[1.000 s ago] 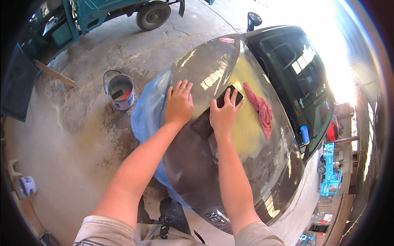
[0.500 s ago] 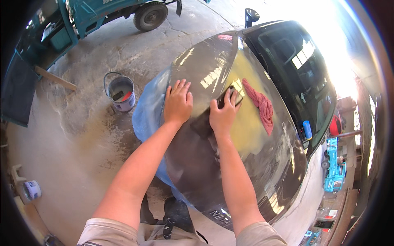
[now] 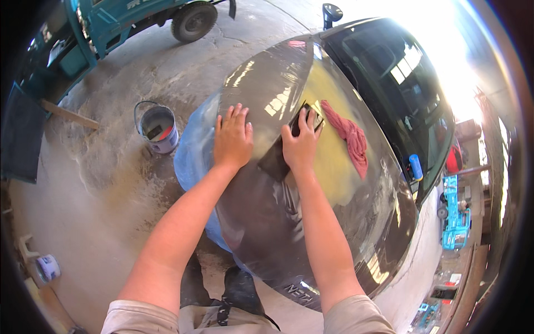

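Note:
The car's dark grey hood (image 3: 256, 222) lies in front of me, with a yellowish sanded-looking patch (image 3: 336, 167) on its right half. My right hand (image 3: 300, 142) grips a long dark sanding block (image 3: 276, 157) from above, its fingers over the far end, and rests it on the hood at the patch's left edge. The block's underside is hidden. Flat on the hood's left part lies my left hand (image 3: 232, 139), fingers stretched out and holding nothing. A twisted pink cloth (image 3: 350, 136) lies on the yellow patch, just right of the block.
Blue plastic sheeting (image 3: 192, 145) covers the car's left edge. On the wet floor beyond it stands a bucket (image 3: 161, 142) with dark water and something red. A teal truck (image 3: 119, 25) is at the far left. A blue bottle (image 3: 415, 167) sits by the windshield (image 3: 384, 72).
The view has shifted slightly. My right hand and the sanding block have slid a little back along the patch's left edge. My left hand stays flat on the hood.

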`<state>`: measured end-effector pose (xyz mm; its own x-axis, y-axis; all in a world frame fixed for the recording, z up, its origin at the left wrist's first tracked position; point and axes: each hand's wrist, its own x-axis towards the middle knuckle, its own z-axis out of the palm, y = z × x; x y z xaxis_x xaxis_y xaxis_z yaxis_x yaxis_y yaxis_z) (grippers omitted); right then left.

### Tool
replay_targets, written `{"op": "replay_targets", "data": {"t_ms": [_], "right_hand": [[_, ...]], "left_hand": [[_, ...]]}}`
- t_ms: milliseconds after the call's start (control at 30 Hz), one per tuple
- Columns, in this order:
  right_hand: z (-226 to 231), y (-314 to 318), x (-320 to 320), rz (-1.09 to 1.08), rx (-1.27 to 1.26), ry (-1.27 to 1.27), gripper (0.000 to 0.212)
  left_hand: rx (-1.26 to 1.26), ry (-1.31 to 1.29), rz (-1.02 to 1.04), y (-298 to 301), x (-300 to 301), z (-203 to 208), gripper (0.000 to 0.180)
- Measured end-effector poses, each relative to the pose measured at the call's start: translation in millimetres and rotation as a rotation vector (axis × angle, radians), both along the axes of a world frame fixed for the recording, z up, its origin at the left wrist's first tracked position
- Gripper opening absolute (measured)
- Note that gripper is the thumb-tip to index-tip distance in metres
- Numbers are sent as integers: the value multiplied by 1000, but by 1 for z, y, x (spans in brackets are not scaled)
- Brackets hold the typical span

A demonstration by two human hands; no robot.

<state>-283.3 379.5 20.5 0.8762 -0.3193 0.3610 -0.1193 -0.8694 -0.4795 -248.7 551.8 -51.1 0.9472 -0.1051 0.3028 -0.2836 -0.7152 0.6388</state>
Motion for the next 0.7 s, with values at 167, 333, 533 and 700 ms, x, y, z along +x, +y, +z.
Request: {"op": "replay_targets", "data": {"t_ms": [167,333,533,700], "right_hand": [[-17,-22,-111,91,-45,61,78],[-9,-21,-21,84,-17,-7,77],[3,-20,-1,99,64,19,76],[-8,-53,-105,122,-19,94,77]], "left_hand": [[191,63,48,11,7,-2,61],[230,81,17,-3,3,6,65],[264,71,-16,3,4,4,66],[229,85,26,7,7,3,66]]}}
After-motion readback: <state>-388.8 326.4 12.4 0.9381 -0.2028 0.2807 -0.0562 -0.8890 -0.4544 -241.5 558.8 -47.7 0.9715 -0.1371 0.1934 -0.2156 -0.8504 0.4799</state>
